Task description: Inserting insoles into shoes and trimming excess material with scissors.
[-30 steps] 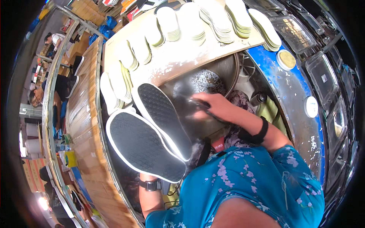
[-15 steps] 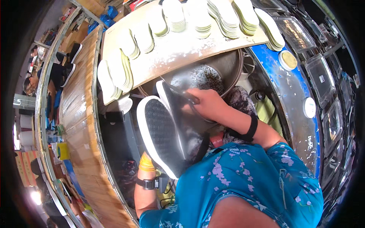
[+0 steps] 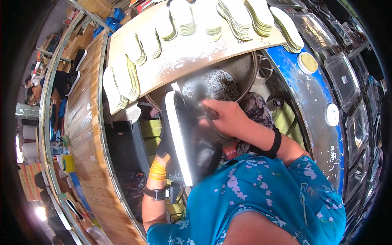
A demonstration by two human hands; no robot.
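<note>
A black shoe with a white sole edge stands nearly on its side in front of me, its white rim turned up. My left hand holds it from the left; most of the fingers are hidden behind dark material that may be a glove or part of a shoe. My right hand is closed around the handle of a dark tool resembling a spray gun, just right of the shoe. Its front end is blurred by a grey haze. Beyond both hands lies a round metal basin, with white flecks inside.
Several stacks of pale insoles lie on a tan board across the far side. A blue-edged metal bench with round lids runs along the right. A wooden bench is at the left, with another person beyond.
The shoe has turned in my left hand: its dark patterned sole faced up before, and now its white side edge does. My right hand keeps hold of the tool in nearly the same place.
</note>
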